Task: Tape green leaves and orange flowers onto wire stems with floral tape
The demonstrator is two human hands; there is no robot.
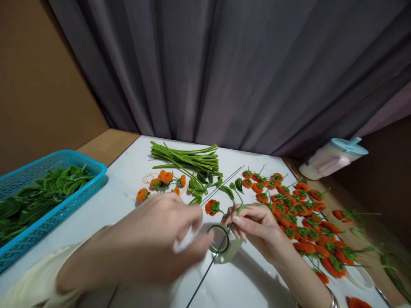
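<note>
My right hand (253, 222) is closed in a pinch on a thin green wire stem (210, 265), which slants down toward the front edge of the view. Small green leaves (238, 196) on thin stalks stick up from its fingertips. An orange fuzzy flower (212, 207) with a green base lies just left of those fingers, its short stalk reaching toward them. My left hand (160, 235) is bent and smeared by motion, left of the stem; a whitish patch shows between its fingers, unclear what. Beneath the hands is a roll of green tape (227, 246) with a loose pale strip.
Several orange flowers (289, 209) cover the table's right side; a smaller group (167, 177) lies left of centre. Behind are a bundle of green stems (186, 156) and loose leaves (196, 186). A blue basket (102, 171) holds leaves at left; a lidded cup (330, 160) stands right.
</note>
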